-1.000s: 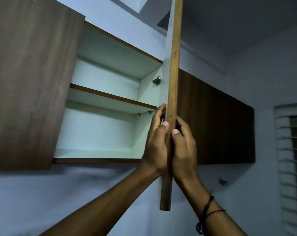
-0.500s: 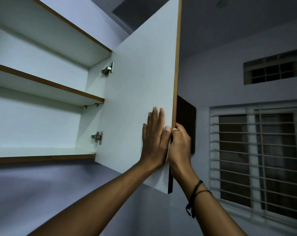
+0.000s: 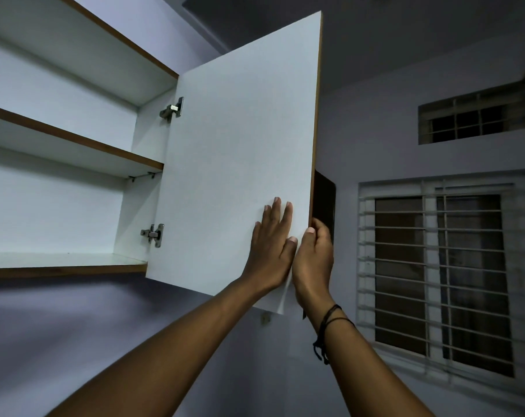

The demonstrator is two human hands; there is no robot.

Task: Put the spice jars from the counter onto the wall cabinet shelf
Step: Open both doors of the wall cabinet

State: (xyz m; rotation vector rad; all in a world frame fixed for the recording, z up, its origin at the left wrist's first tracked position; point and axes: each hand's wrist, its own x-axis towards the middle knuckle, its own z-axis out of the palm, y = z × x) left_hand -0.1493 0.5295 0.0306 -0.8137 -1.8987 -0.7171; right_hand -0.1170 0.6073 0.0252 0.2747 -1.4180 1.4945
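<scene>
Against the open cabinet door [image 3: 240, 145], left hand [image 3: 270, 251] flat, right hand [image 3: 314, 260] fingers gripping its edge.

The open cabinet door [image 3: 240, 152] stands between shelves [image 3: 74, 145] left and window [image 3: 442, 278] right.

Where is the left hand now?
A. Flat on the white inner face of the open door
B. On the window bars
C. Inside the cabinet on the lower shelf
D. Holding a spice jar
A: the left hand lies flat, fingers spread, on the white inner face of the door, empty.
</scene>
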